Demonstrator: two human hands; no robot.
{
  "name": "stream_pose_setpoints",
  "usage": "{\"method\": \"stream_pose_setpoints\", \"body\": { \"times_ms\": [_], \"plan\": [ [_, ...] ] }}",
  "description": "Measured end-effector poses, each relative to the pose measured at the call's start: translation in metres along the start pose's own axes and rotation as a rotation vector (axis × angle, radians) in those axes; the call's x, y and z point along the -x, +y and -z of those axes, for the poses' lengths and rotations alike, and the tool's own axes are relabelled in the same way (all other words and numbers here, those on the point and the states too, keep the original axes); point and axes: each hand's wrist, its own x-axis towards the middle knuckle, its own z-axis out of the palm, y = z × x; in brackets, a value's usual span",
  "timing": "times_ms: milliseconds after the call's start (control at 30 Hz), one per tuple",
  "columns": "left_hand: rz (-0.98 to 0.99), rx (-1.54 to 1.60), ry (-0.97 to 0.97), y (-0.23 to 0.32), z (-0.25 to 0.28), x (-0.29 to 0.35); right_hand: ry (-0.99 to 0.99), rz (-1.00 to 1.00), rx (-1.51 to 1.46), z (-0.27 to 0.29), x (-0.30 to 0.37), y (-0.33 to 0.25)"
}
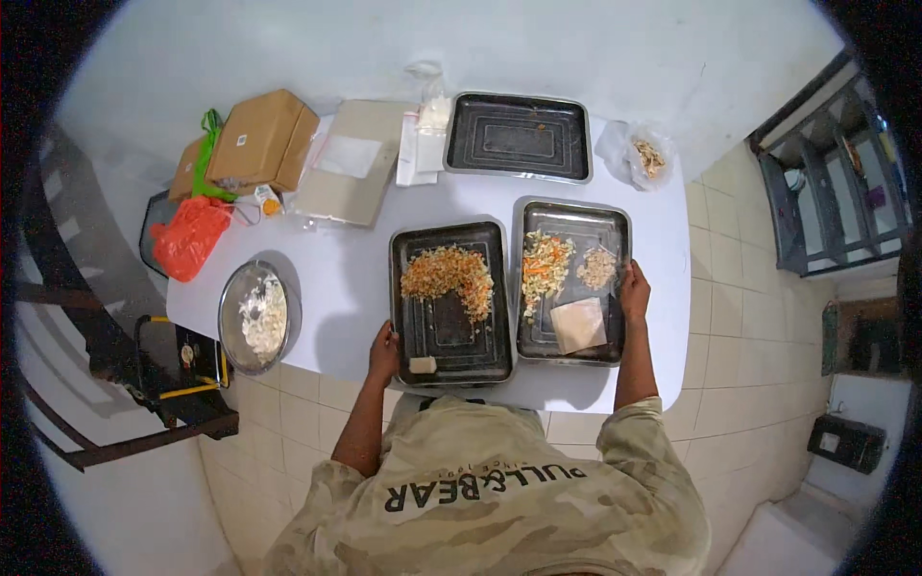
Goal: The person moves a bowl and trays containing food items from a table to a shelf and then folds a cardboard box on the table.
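Observation:
Two dark metal trays lie side by side near the table's front edge. On the left tray (437, 331) is a curved heap of chopped orange and pale vegetables (447, 274), with a small pale rectangular piece (423, 365) in the near left corner. My left hand (384, 353) grips this tray's left rim. The right tray (576, 219) bears shredded vegetables (545, 269), a small pile of pale bits (597, 267) and square, cream-coloured wrapper sheets (579, 325). My right hand (634, 291) is closed on its right rim, fingers partly hidden.
A third dark tray (519, 136) stands at the back. Beside it sits a plastic bag of brownish pieces (648, 158). At left are a steel bowl (257, 317) with white contents, a red plastic bag (190, 238), a cardboard box (261, 142) and a grey flat packet (355, 163).

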Motion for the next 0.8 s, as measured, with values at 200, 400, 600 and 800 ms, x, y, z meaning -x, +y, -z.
{"method": "stream_pose_setpoints", "body": {
  "times_ms": [200,400,600,800],
  "plan": [
    [-0.044,-0.007,0.104,-0.036,0.04,-0.004,-0.12,0.066,-0.021,-0.017,0.028,-0.025],
    [0.026,-0.115,0.075,-0.043,0.049,0.023,-0.203,0.076,0.101,-0.015,0.075,-0.017],
    [0.11,0.054,-0.138,-0.031,0.078,0.029,0.537,-0.13,-0.133,-0.02,0.217,-0.059],
    [-0.014,0.069,-0.286,-0.057,0.094,0.026,0.02,-0.972,-0.9,-0.091,0.359,-0.111]
  ]
}}
